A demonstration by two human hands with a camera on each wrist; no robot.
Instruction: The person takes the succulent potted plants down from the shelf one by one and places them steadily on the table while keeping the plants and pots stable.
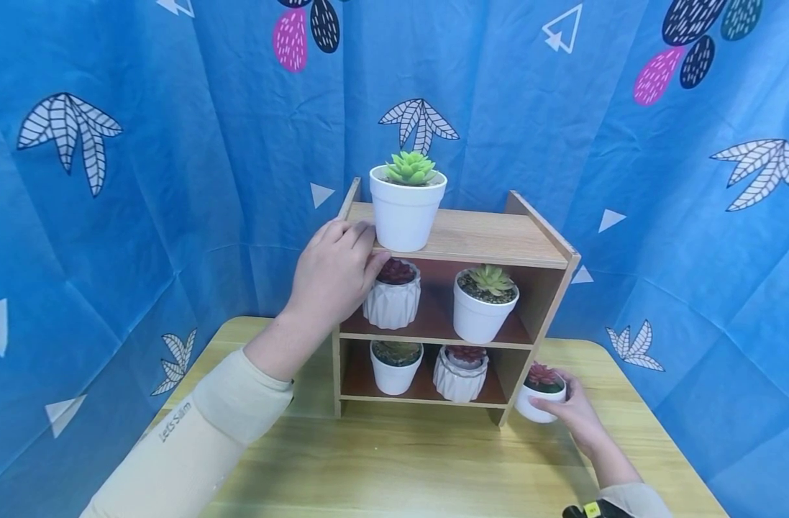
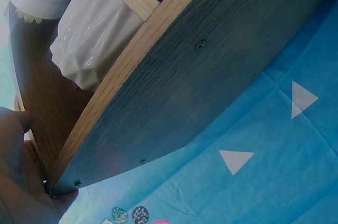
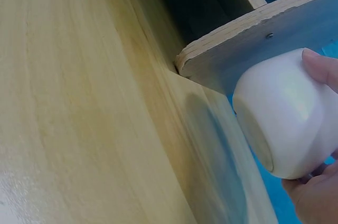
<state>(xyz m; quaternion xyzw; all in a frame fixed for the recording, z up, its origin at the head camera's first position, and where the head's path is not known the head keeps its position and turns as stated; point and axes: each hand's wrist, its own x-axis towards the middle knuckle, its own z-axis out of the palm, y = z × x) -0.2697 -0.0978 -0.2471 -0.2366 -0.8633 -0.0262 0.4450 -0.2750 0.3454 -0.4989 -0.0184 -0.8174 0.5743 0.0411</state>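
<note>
My left hand [image 1: 334,270] grips the top left corner of a small wooden shelf [image 1: 498,234], thumb in front, close to a white pot with a bright green succulent [image 1: 407,208]. Seen from the left wrist, the fingers [image 2: 31,182] wrap that corner. Beside the shelf's lower right side, my right hand [image 1: 578,414] holds a round white pot with a red succulent [image 1: 539,396] between thumb and fingers. In the right wrist view the pot [image 3: 288,113] is tilted, its underside showing, and it is off the table.
On the middle level stand a ribbed white pot with a dark red succulent [image 1: 392,298] and a white pot with a pale green one [image 1: 485,306]. Below are another plain white pot [image 1: 396,370] and a ribbed pot [image 1: 460,374]. A blue patterned curtain [image 1: 239,144] surrounds the wooden table [image 1: 368,467].
</note>
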